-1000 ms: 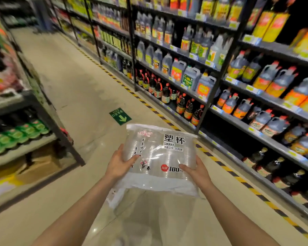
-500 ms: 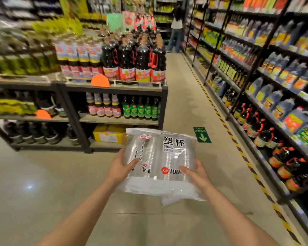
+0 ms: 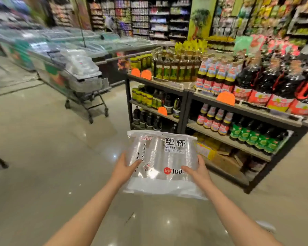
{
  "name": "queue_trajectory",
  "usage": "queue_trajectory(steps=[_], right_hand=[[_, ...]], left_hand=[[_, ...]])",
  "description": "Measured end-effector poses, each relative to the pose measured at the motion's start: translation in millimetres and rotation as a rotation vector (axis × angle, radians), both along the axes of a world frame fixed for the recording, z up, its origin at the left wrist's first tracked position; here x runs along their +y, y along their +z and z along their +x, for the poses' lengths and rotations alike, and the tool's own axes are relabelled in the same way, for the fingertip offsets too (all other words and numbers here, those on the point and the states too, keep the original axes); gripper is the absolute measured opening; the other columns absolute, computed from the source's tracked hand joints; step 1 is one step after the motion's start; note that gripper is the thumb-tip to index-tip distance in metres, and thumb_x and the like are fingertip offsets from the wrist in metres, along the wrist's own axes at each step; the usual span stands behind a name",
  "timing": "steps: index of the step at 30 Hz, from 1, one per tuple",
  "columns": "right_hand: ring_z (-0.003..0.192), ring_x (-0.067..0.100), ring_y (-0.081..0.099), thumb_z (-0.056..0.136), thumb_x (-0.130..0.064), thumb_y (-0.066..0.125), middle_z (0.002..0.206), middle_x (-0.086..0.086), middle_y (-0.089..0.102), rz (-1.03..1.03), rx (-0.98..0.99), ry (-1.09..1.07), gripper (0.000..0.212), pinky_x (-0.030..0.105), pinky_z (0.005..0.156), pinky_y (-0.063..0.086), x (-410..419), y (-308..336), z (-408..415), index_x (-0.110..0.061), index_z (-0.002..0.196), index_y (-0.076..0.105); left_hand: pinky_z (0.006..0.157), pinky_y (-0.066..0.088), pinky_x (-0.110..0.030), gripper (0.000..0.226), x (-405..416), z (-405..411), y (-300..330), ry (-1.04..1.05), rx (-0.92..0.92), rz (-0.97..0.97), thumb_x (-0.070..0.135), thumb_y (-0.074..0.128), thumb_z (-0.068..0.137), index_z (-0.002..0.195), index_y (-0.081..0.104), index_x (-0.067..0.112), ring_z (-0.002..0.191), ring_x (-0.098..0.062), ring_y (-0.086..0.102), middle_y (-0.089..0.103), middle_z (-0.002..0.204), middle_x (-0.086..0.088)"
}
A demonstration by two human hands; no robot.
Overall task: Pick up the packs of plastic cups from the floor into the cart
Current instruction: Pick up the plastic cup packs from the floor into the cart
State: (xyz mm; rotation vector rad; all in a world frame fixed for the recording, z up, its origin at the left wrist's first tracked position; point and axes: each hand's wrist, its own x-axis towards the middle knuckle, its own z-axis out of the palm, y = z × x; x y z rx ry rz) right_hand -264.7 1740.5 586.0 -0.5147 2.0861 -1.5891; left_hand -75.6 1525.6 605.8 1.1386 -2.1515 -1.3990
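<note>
A person is standing in a supermarket aisle, seen from their own head looking forward and down, with both bare forearms reaching out ahead. Between them they are holding a pack of plastic cups (image 3: 161, 162) in the air above the floor (image 3: 43, 157), in the lower middle of the view. The pack is a clear plastic bag showing rows of stacked transparent cups, with dark printed characters and a red label on its front. The left hand (image 3: 124, 168) is gripping the pack's left edge, with the thumb lying across the front. The right hand (image 3: 198, 172) is gripping the right edge the same way, thumb on the front, fingers hidden behind the bag.

The floor is glossy and beige, reflecting ceiling lights. Well apart from the pack, towards the upper left, a metal shopping cart (image 3: 85, 82) is standing on the floor, and it is already carrying a heap of similar clear packs, though that part is blurred. Behind the cart, long glass-topped freezer cases (image 3: 75, 39) are stretching across the background. To the right, just beyond the pack, a dark shelf unit (image 3: 185, 96) is holding bottles of sauce and oil with orange price tags (image 3: 225, 98). More stocked shelves are lining the far wall.
</note>
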Motion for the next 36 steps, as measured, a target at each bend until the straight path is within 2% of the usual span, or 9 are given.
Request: queue_trajectory(steps=[3, 7, 10, 15, 18, 22, 27, 30, 36], right_hand=[[0.108, 0.014, 0.059, 0.067, -0.031, 0.083, 0.124, -0.006, 0.058, 0.015, 0.022, 0.124, 0.080, 0.042, 0.097, 0.048, -72, 10, 23, -0.027, 0.133, 0.039], [0.118, 0.019, 0.053, 0.071, -0.036, 0.081, 0.134, -0.006, 0.048, 0.054, 0.046, 0.292, 0.092, 0.046, 0.101, 0.045, -165, 19, 37, -0.026, 0.144, 0.026], [0.131, 0.022, 0.043, 0.062, -0.047, 0.082, 0.148, -0.003, 0.039, 0.037, 0.065, 0.390, 0.108, 0.049, 0.107, 0.039, -232, 20, 39, -0.026, 0.148, 0.020], [0.137, 0.023, 0.036, 0.069, -0.043, 0.081, 0.154, 0.000, 0.029, 0.000, 0.078, 0.506, 0.106, 0.046, 0.111, 0.033, -341, 25, 26, -0.025, 0.150, 0.016], [0.134, 0.022, 0.039, 0.069, -0.043, 0.081, 0.152, -0.001, 0.032, -0.041, 0.078, 0.583, 0.105, 0.045, 0.109, 0.036, -408, 26, 4, -0.025, 0.150, 0.016], [0.115, 0.011, 0.047, 0.076, -0.031, 0.078, 0.134, -0.008, 0.043, -0.081, 0.084, 0.668, 0.092, 0.030, 0.094, 0.040, -488, 36, -20, -0.020, 0.148, 0.022], [0.140, 0.023, 0.031, 0.074, -0.043, 0.077, 0.154, -0.004, 0.026, -0.047, 0.101, 0.752, 0.102, 0.040, 0.109, 0.029, -577, 33, -29, -0.025, 0.151, 0.014], [0.139, 0.023, 0.032, 0.071, -0.042, 0.079, 0.155, 0.000, 0.026, -0.019, 0.089, 0.770, 0.104, 0.045, 0.112, 0.030, -626, 31, -25, -0.024, 0.151, 0.015], [0.133, 0.019, 0.041, 0.058, -0.056, 0.081, 0.150, -0.004, 0.036, 0.012, 0.097, 0.788, 0.112, 0.045, 0.110, 0.035, -735, 22, -2, -0.028, 0.148, 0.020]], left_hand=[[0.108, 0.036, -0.037, 0.103, -49, 43, 3, 0.146, 0.001, -0.022, 0.072, 0.067, 0.066, 0.144, 0.034, 0.014, 0.133, -0.024, 0.042, 0.045, 0.143, -0.004], [0.107, 0.031, -0.034, 0.088, -103, 85, 10, 0.327, -0.014, -0.061, 0.050, 0.069, 0.080, 0.147, 0.028, 0.011, 0.136, -0.024, 0.037, 0.038, 0.149, -0.006], [0.110, 0.028, -0.037, 0.092, -148, 103, 10, 0.421, -0.025, -0.076, 0.052, 0.067, 0.079, 0.149, 0.023, 0.010, 0.139, -0.024, 0.032, 0.031, 0.153, -0.008], [0.108, 0.029, -0.035, 0.088, -225, 103, 15, 0.549, -0.005, -0.103, 0.048, 0.067, 0.082, 0.148, 0.024, 0.010, 0.138, -0.024, 0.033, 0.032, 0.152, -0.008], [0.100, 0.034, -0.032, 0.081, -272, 90, 22, 0.603, -0.004, -0.121, 0.045, 0.067, 0.083, 0.145, 0.030, 0.009, 0.133, -0.025, 0.040, 0.040, 0.147, -0.009], [0.101, 0.035, -0.033, 0.081, -335, 72, 33, 0.648, -0.018, -0.164, 0.050, 0.065, 0.082, 0.145, 0.030, 0.013, 0.132, -0.024, 0.041, 0.042, 0.146, -0.005], [0.108, 0.033, -0.037, 0.084, -399, 69, 28, 0.706, 0.003, -0.132, 0.054, 0.066, 0.079, 0.146, 0.031, 0.017, 0.136, -0.020, 0.036, 0.039, 0.148, -0.001], [0.103, 0.037, -0.034, 0.080, -442, 75, 23, 0.718, 0.004, -0.134, 0.056, 0.066, 0.078, 0.142, 0.036, 0.020, 0.131, -0.017, 0.042, 0.045, 0.143, 0.001], [0.107, 0.031, -0.033, 0.086, -546, 98, 12, 0.769, -0.015, -0.113, 0.051, 0.066, 0.081, 0.147, 0.026, 0.014, 0.136, -0.022, 0.036, 0.036, 0.150, -0.006]])
